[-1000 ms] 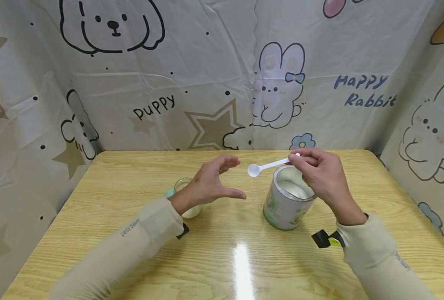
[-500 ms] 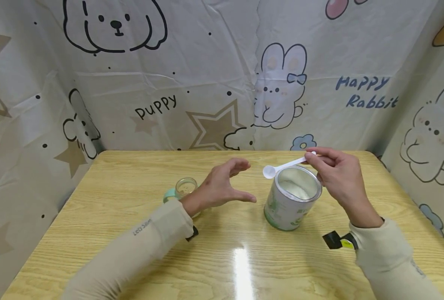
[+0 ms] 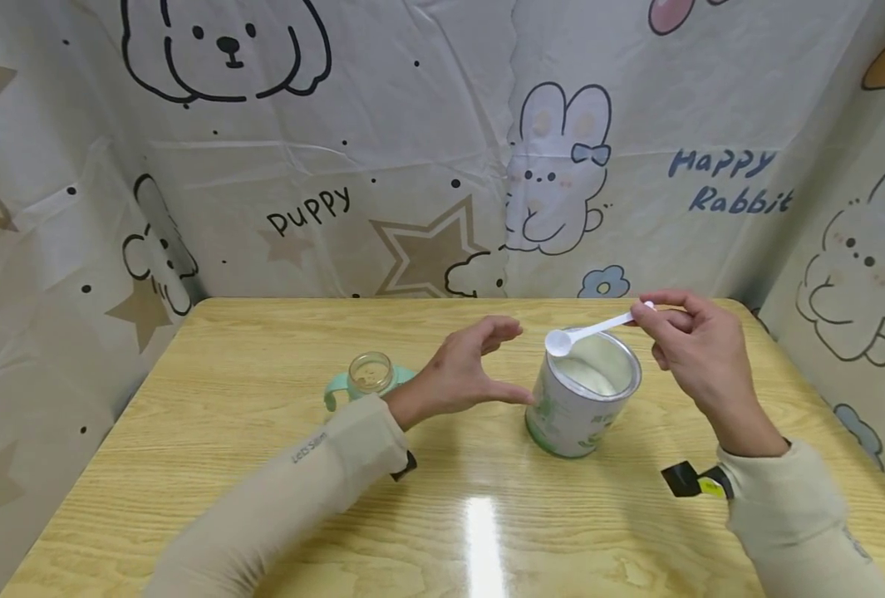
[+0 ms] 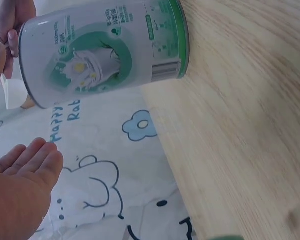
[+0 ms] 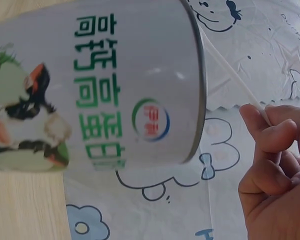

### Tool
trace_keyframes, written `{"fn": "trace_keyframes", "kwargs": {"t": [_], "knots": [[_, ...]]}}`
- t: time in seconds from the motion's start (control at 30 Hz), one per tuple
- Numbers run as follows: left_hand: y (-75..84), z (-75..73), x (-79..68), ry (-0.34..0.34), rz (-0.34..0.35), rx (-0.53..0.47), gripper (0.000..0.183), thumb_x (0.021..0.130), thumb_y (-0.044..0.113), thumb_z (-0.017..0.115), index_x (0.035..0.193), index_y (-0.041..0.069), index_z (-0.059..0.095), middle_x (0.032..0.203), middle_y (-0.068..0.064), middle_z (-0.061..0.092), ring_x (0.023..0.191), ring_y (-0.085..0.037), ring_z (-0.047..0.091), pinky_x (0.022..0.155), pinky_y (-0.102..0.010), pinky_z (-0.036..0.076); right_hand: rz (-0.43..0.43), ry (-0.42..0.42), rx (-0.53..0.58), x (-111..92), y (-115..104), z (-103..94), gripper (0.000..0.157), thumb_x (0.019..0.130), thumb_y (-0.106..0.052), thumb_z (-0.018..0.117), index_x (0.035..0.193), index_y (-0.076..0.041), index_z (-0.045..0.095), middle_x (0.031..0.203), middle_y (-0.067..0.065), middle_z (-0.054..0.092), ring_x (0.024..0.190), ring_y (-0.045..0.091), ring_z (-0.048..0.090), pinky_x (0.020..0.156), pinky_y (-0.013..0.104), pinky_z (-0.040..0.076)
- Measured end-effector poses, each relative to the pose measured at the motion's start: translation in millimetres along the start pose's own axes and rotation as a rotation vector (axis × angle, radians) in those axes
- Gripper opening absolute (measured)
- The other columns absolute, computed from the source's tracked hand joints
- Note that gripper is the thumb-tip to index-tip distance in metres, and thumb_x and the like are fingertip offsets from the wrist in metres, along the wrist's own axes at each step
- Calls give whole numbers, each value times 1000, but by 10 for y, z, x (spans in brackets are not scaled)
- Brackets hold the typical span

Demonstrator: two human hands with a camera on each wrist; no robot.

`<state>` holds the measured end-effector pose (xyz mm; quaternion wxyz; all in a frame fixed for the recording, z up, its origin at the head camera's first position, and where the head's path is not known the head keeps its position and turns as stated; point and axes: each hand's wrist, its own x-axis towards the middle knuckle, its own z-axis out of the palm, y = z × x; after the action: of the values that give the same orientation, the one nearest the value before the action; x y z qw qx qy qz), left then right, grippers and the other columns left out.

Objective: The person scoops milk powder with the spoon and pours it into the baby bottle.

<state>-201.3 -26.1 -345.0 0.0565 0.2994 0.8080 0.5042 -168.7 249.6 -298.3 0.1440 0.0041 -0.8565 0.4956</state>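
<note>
In the head view, my right hand pinches the handle end of a white plastic measuring scoop. The scoop's bowl hangs over the opening of a white and green milk powder tin, which stands lidless with pale powder inside. My left hand is spread wide, fingers and thumb apart, at the tin's left side, its thumb tip right by the wall. The right wrist view shows the scoop handle between thumb and fingertips, its bowl hidden behind the tin.
A clear bottle with mint-green handles stands open behind my left forearm, partly covered by it. The wooden table ends at a printed cloth backdrop at the back and sides.
My right hand has moved right, bringing the scoop from left of the tin to above its opening. The left hand has also moved right, up to the tin, uncovering more of the bottle.
</note>
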Motion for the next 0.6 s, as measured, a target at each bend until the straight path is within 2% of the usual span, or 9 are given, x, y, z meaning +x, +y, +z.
{"fn": "trace_keyframes", "kwargs": {"t": [0.1,0.33,0.53,0.6], "knots": [[16,36,24,-12,13,0,87,70,16,93,141,1,47,144,-13,52,135,-22,49,110,-21,38,14,1,5,-12,12,-41,16,97,-30,68,106,-17,64,78,-23,70,49,8,48,42,19,37],[39,122,85,-39,48,7,87,72,15,92,144,0,46,148,-14,48,136,-23,47,110,-20,38,-12,39,26,-22,54,-112,12,96,-27,70,103,-18,69,78,-19,71,49,7,50,43,17,40],[54,205,127,-51,78,-23,82,73,12,91,141,-2,48,146,-15,51,135,-26,49,108,-19,39,-55,64,-129,-40,106,-126,28,94,-29,72,108,-5,73,78,-29,65,69,0,58,55,14,44],[49,237,143,-51,86,-35,80,73,11,91,140,-2,49,143,-15,53,134,-27,49,108,-19,39,-71,53,-188,-50,127,-118,31,94,-30,72,109,-2,73,84,-24,67,76,0,59,60,14,45]]}}
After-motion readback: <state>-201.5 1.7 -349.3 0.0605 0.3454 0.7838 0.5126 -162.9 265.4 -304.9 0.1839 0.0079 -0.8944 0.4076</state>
